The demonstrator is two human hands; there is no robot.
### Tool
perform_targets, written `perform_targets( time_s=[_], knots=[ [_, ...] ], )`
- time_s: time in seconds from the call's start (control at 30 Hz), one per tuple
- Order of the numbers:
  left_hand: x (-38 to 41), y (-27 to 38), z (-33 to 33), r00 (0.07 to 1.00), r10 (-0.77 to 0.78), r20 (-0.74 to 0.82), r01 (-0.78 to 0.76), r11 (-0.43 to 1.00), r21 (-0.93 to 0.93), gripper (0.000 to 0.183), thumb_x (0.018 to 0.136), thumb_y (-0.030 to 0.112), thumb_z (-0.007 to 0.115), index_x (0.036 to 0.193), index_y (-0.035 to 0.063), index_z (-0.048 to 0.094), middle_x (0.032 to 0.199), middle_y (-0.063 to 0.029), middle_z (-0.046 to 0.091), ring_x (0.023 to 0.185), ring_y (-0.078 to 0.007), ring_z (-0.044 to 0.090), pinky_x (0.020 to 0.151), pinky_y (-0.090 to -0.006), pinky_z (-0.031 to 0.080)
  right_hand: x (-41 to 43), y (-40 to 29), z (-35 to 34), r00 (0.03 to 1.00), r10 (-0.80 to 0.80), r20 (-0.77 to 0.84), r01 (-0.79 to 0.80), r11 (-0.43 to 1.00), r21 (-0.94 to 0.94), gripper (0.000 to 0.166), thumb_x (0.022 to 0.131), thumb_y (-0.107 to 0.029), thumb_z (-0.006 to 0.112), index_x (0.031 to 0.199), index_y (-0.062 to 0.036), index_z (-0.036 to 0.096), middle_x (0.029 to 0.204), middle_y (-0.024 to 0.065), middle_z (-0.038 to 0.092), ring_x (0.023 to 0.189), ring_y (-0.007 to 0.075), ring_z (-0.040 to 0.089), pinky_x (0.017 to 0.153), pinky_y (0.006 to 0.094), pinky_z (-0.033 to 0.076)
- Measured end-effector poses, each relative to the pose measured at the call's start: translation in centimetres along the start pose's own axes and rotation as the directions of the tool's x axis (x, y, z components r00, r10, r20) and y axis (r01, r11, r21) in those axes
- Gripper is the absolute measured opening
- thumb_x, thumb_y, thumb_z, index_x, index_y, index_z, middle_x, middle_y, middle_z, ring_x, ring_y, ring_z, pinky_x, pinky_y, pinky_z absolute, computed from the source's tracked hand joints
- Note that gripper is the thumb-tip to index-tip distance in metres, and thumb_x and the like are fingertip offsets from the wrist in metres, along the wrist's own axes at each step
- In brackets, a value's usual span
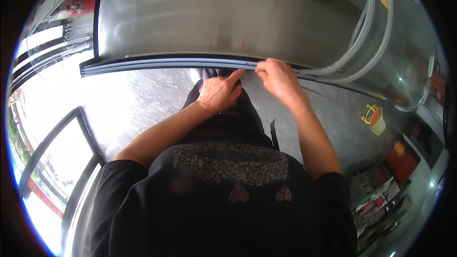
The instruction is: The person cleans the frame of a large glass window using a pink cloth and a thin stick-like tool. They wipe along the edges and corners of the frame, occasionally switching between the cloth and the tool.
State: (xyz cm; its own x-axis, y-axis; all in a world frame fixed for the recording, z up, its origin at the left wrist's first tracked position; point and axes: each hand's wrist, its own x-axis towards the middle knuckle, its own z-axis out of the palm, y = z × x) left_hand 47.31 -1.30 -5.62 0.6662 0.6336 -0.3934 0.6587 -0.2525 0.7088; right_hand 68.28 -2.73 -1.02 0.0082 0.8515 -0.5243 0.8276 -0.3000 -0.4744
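Before me is a display case with a broad stainless steel surface (214, 18) and a metal double-track rail (171, 62) along its near edge. My left hand (222, 91) is just below the rail, its index finger extended to the rail's lower edge; no object shows in it. Over the rail, a little to the right, is my right hand (276, 78), with its fingers curled down at the edge. Whether it pinches something small cannot be told. Curved clear panels with pale edge strips (378, 39) rise at the case's right side.
Grey tiled floor (153, 96) lies below the case. A small yellow-and-orange child's chair or similar item (376, 121) stands on the floor at right. A framed glass door (80, 132) is at left. Shelves with mixed goods (378, 200) line the lower right.
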Motion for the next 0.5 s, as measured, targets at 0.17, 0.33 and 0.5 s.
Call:
perform_targets(
  time_s=[0.17,0.33,0.5],
  knots=[
    [-3.1,-1.6,-0.7,0.999,-0.045,-0.027,0.043,0.995,-0.085,0.043,0.09,0.025,0.063,0.131,0.0151,0.058,0.07,-0.0081,0.072,0.065,-0.0295,0.071,0.067,-0.0389,0.057,-2.4,-1.6,3.3,0.992,-0.022,0.126,0.013,0.997,0.073,0.014,0.088,-0.013,0.063,0.096,-0.0084,0.074,0.095,0.0139,0.069,0.094,0.0371,0.065,0.081,0.0447,0.052],
    [-4.3,-4.4,-0.6,0.984,-0.176,-0.004,0.175,0.981,-0.088,0.043,0.087,0.028,0.07,0.127,0.0141,0.06,0.076,-0.0111,0.073,0.071,-0.0297,0.072,0.067,-0.0384,0.057,-2.8,-1.8,7.1,0.995,-0.015,0.103,0.02,0.999,-0.048,0.014,0.086,-0.009,0.061,0.093,-0.0089,0.073,0.095,0.0138,0.069,0.092,0.0364,0.067,0.078,0.0455,0.054],
    [-4.2,-4.7,-1.5,0.984,-0.174,-0.022,0.161,0.944,-0.287,0.046,0.08,0.03,0.08,0.117,0.009,0.065,0.08,-0.0136,0.072,0.074,-0.028,0.072,0.071,-0.0377,0.057,-2.7,-0.5,7.0,0.988,-0.008,-0.156,0.026,0.993,0.113,0.009,0.089,-0.016,0.065,0.094,-0.0122,0.071,0.095,0.0099,0.067,0.09,0.0356,0.066,0.076,0.0455,0.053]
  ],
)
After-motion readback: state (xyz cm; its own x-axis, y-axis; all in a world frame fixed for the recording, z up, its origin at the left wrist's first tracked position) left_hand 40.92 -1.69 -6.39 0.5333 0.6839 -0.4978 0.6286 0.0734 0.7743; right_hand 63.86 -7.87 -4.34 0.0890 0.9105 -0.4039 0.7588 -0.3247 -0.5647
